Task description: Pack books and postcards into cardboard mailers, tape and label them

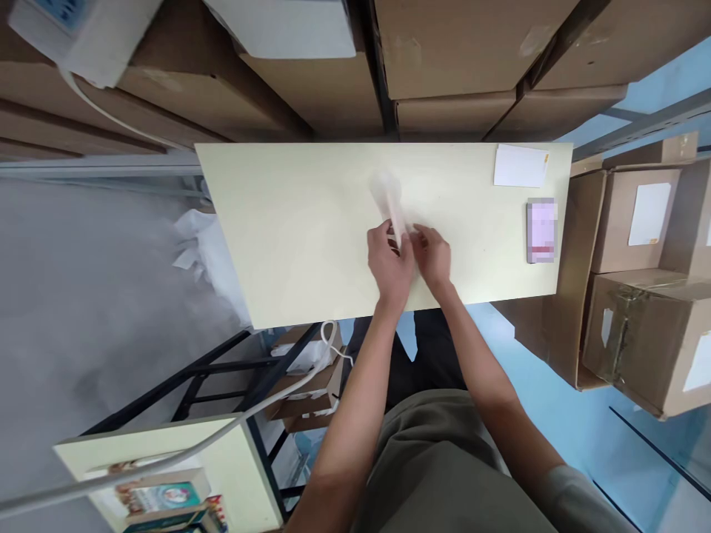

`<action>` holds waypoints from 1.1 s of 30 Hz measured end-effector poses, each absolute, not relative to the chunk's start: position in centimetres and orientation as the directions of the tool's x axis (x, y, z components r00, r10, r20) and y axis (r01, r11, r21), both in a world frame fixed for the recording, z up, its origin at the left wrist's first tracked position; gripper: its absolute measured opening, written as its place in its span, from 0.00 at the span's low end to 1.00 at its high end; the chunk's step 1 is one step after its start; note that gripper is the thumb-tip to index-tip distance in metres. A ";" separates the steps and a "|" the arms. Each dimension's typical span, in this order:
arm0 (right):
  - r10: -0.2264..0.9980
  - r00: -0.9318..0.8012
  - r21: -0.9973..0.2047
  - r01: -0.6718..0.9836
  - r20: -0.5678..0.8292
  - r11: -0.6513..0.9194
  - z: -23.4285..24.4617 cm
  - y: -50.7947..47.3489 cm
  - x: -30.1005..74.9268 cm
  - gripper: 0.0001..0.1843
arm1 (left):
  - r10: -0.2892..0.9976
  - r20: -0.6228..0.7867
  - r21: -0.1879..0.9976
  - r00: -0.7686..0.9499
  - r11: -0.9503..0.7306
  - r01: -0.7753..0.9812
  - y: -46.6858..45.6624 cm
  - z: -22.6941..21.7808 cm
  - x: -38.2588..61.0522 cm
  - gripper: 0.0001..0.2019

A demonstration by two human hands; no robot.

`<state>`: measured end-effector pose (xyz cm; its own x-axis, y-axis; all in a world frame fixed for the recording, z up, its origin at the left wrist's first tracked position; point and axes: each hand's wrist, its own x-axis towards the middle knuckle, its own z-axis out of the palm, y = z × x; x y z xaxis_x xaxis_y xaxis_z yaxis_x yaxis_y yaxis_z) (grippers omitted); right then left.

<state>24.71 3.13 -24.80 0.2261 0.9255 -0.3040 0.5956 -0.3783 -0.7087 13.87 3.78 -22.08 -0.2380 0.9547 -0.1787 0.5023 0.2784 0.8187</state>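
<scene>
Above the middle of the pale tabletop (311,237), my left hand (392,263) is closed on a thin, pale flat piece (395,211). Its upper end is smeared by motion, so its exact kind cannot be made out. Close beside it on the right is my right hand (434,257), with the fingers curled together near the lower edge of the piece. Whatever those fingertips pinch is too small and blurred to name.
A white card (521,166) and a pixelated lilac rectangular thing (541,230) lie at the table's right end. Cardboard boxes (452,48) line the far side, with more boxes (638,222) at right. A white cable (222,429) crosses the lower left, above another table (249,474).
</scene>
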 end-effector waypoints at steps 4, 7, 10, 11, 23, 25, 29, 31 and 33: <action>0.936 0.296 -0.796 0.512 -0.189 -0.322 -24.1 2.2 28.4 0.22 | 0.961 -0.229 0.848 -0.156 0.276 0.453 4.2 -24.2 17.2 0.18; 0.941 0.296 -0.797 0.521 -0.165 -0.304 -24.1 1.8 29.1 0.22 | 0.959 -0.239 0.849 -0.152 0.282 0.447 4.1 -24.8 17.4 0.18; 0.941 0.291 -0.768 0.560 -0.171 -0.312 -24.7 1.8 28.5 0.19 | 0.944 -0.216 0.822 -0.251 0.315 0.475 4.0 -25.0 15.3 0.18; 0.939 0.295 -0.755 0.572 -0.175 -0.321 -25.0 1.9 28.2 0.19 | 0.927 -0.228 0.808 -0.299 0.351 0.473 3.9 -25.1 14.3 0.19; 0.877 0.324 -0.836 0.311 -0.355 -0.453 -25.4 2.4 23.9 0.12 | 0.839 -0.535 0.845 -0.098 0.528 -0.085 4.4 -23.6 9.4 0.19; 0.876 0.282 -0.868 0.201 -0.392 -0.453 -25.1 2.9 22.7 0.10 | 0.853 -0.511 0.858 -0.107 0.498 -0.124 4.6 -23.1 7.7 0.20; 0.890 0.134 -0.879 0.149 -0.436 -0.453 -24.0 5.3 19.0 0.07 | 0.864 -0.468 0.884 -0.187 0.456 -0.104 5.5 -23.1 2.5 0.19; 0.908 0.066 -0.873 0.253 -0.414 -0.417 -23.4 6.7 16.3 0.05 | 0.863 -0.447 0.893 -0.235 0.445 -0.062 6.2 -23.4 -0.4 0.17; 0.930 0.018 -0.847 0.407 -0.367 -0.342 -22.9 8.0 12.9 0.06 | 0.859 -0.391 0.907 -0.330 0.421 0.022 7.0 -23.9 -3.2 0.16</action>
<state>12.92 8.02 -22.87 0.0179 0.9302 -0.3665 0.4069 -0.3417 -0.8472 -3.21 7.04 -23.90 -0.3304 0.8590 -0.3911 0.0222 0.4213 0.9067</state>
